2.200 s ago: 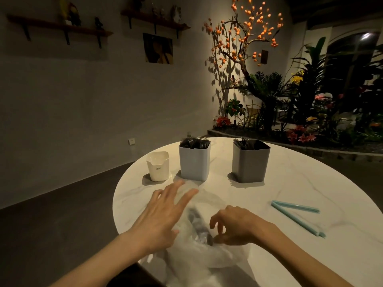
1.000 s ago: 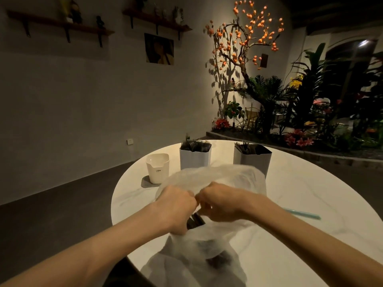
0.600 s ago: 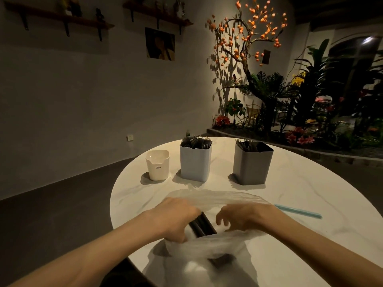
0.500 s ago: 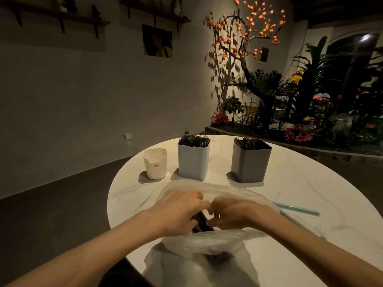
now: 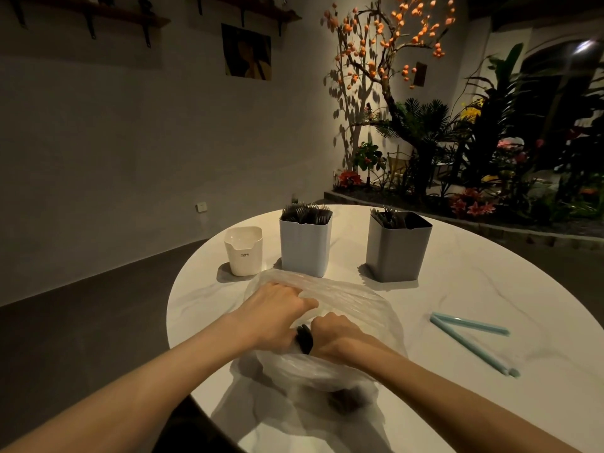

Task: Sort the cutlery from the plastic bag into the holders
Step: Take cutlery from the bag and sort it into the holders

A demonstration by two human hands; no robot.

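Reaching into the plastic bag (image 5: pixel 343 299) with both hands — only the head view to go on.

Head view: the bag lies crumpled at the table's (image 5: pixel 490 279) near edge, mouth pulled open. The dark cutlery bundle (image 5: pixel 304 339) pokes up between the two hands, touching both, long axis running roughly away from the near edge toward the holders. More dark pieces show through the plastic nearer the edge.

Left hand (image 5: pixel 277 310) — fingers curled over the far lip of the bag, pinching plastic, heel against the bundle. Right hand (image 5: pixel 333 331) — fingers curled down inside the bag on the bundle's right side; whether they close on the cutlery or just the plastic, cannot tell, they are hidden behind the knuckles. The right hand looks nearer the handles, so likely it does the lifting.

Toward the far edge stand three holders: small white holder (image 5: pixel 243 251) at left, light grey holder (image 5: pixel 305 245) in the middle with cutlery in it, dark grey holder (image 5: pixel 397 246) at right, partly filled. All well apart from the bag, straight ahead of the bundle.

Two teal sticks (image 5: pixel 470 336) lie toward the right edge.
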